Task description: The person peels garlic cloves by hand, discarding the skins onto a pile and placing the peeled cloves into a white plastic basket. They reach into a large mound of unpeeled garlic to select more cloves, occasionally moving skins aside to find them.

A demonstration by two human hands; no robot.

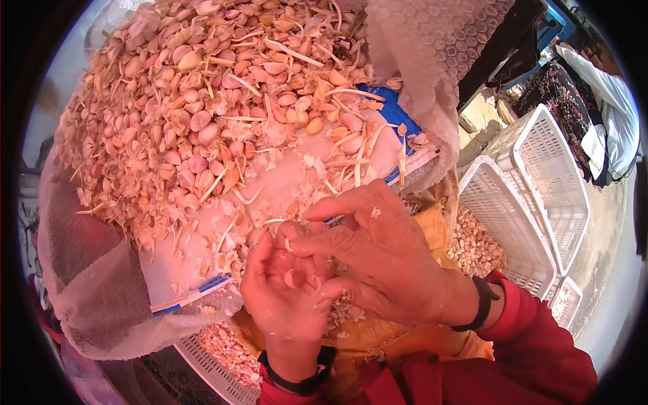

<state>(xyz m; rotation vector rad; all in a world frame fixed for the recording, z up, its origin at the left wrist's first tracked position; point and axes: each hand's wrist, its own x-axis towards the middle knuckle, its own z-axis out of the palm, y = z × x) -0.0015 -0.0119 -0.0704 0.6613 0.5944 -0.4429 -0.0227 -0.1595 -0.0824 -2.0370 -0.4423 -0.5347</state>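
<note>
My left hand (283, 304) is turned palm up and cupped, with small whitish garlic bits (289, 277) lying in the palm and by the fingertips. Over it reaches my right hand (388, 260), its fingers bent and spread, the thumb low by the left palm. The right index fingertip is right at a pale sliver near the left fingers. Beyond both hands rises a large heap of garlic cloves (202, 128), mixed with loose skins and dry stems. Skins and stems also lie scattered on the white, blue-edged sheet (172, 277) under the heap.
Bubble wrap (432, 61) surrounds the sheet. White plastic baskets (550, 182) stand at the right, beside a mass of cloves (476, 243). Below my left wrist is another basket (202, 361) holding cloves. A seated person (594, 101) is at the upper right.
</note>
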